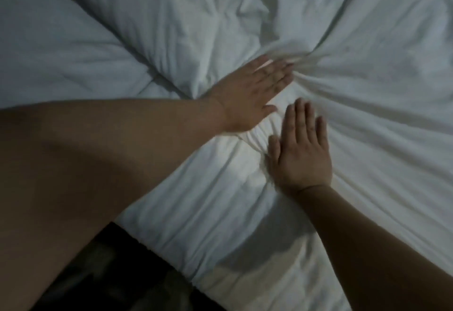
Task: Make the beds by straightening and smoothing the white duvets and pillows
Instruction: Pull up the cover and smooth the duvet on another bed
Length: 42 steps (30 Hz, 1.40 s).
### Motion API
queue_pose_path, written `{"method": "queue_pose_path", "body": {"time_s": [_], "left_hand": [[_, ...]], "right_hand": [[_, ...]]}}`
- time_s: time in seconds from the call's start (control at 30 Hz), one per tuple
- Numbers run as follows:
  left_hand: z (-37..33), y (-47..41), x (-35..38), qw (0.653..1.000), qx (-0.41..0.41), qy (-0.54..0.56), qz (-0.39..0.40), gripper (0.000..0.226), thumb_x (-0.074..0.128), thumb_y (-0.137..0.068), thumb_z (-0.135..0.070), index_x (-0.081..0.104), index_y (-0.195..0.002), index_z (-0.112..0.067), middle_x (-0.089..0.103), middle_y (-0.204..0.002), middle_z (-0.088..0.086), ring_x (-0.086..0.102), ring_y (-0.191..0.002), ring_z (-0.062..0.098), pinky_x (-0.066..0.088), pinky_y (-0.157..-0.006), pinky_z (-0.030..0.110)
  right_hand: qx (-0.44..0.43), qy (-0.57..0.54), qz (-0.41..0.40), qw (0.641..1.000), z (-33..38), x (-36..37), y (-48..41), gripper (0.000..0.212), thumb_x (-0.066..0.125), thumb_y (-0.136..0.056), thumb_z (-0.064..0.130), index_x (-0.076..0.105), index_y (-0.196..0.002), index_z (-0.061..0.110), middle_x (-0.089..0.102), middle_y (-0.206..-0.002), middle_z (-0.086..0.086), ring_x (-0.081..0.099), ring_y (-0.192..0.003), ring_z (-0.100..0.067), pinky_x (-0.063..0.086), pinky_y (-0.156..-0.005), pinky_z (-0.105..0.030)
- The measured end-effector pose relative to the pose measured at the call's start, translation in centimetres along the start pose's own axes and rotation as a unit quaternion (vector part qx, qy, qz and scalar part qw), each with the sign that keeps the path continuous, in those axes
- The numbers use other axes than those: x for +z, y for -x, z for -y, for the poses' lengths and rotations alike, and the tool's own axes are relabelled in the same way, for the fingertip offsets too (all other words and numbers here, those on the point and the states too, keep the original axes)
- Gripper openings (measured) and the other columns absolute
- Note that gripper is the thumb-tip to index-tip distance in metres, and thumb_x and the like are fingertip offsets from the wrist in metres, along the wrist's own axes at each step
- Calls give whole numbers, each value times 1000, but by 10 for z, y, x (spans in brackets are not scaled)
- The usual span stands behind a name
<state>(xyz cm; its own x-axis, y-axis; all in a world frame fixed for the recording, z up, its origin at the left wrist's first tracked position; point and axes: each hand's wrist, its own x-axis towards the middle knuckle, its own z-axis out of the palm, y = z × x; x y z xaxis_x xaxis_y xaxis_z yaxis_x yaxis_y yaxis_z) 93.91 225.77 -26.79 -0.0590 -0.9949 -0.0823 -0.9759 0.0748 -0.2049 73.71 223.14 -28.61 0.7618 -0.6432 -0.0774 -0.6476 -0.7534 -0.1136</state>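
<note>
While both hands lie flat on duvet (355,28): left hand (250,95) fingers straight, pointing 2 o'clock; right hand (301,149) fingers straight, pointing 12. Duvet covers bed, creases bunched centre. Likely light, soft, slack; take hold at edge, 6 o'clock.

Dark floor (127,281) (blurred, its surface unclear) fills the lower left corner.

Both flat on duvet (367,139), fingers straight. Left grip (250,95): fingertips blurred, at a knot of creases that fan outward. Right grip (301,156) just beside it, nearer the duvet edge. Dark floor (122,274) lower left.
</note>
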Motion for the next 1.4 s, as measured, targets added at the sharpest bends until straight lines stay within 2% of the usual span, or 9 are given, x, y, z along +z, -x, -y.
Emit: {"method": "queue_pose_path", "body": {"time_s": [0.13,0.4,0.6,0.7,0.83,1.0,1.1,1.23,1.4], "left_hand": [[111,43,16,998,-67,-15,-5,69,17,-107,-48,10,-161,-7,10,-169,12,9,-157,25,6,-127,43],[132,50,23,997,-49,-60,13,76,5,-102,-53,6,-161,-6,6,-169,12,4,-157,25,2,-127,40],[209,89,-17,991,-12,-129,-19,69,22,-109,-49,16,-160,-4,16,-167,14,14,-156,28,6,-127,46],[242,102,-34,988,-89,-125,-27,71,22,-106,-51,11,-162,-8,10,-169,10,9,-156,26,5,-127,45],[259,113,-45,964,-258,-62,-19,77,18,-103,-58,9,-162,-9,6,-170,9,5,-157,24,4,-127,44],[259,133,-64,932,-358,31,45,77,22,-104,-57,7,-161,-8,3,-170,10,2,-157,24,2,-126,43],[245,158,-98,894,-428,77,107,80,27,-104,-54,3,-160,-4,0,-169,14,-1,-156,27,3,-126,45],[202,163,-179,916,-343,134,158,75,22,-106,-51,5,-160,-2,1,-169,15,0,-156,27,1,-126,41],[134,147,-314,959,-164,203,109,69,22,-108,-47,7,-161,-7,2,-170,8,-1,-157,18,-1,-125,33]], "right_hand": [[42,-20,-17,999,25,5,-22,73,24,-103,44,10,-160,1,3,-169,-17,-3,-157,-27,3,-127,-49],[45,-34,-28,998,92,10,-69,81,15,-104,58,5,-160,0,1,-169,-18,-6,-157,-28,-2,-127,-47],[44,-68,4,997,150,4,-106,85,8,-103,62,-3,-160,0,-7,-168,-18,-12,-156,-28,-3,-127,-46],[32,-81,8,996,170,2,-121,85,7,-103,62,-6,-159,0,-10,-168,-18,-15,-155,-28,-6,-127,-45],[51,-105,72,990,180,-12,-129,86,6,-101,63,-10,-159,1,-16,-167,-17,-19,-154,-27,-8,-126,-43],[10,-133,185,974,172,-77,-106,81,6,-102,63,-8,-161,9,-14,-169,-7,-14,-155,-20,-2,-127,-40],[26,-173,185,967,171,-141,-72,77,10,-104,59,-6,-162,11,-14,-169,-5,-15,-155,-16,-3,-127,-35],[60,-184,159,968,164,-236,-22,73,15,-106,54,-3,-162,11,-10,-169,-3,-13,-155,-16,-3,-126,-33],[114,-151,115,975,133,-347,42,70,17,-107,52,0,-162,13,-7,-170,-2,-11,-156,-15,-3,-125,-32]]}}
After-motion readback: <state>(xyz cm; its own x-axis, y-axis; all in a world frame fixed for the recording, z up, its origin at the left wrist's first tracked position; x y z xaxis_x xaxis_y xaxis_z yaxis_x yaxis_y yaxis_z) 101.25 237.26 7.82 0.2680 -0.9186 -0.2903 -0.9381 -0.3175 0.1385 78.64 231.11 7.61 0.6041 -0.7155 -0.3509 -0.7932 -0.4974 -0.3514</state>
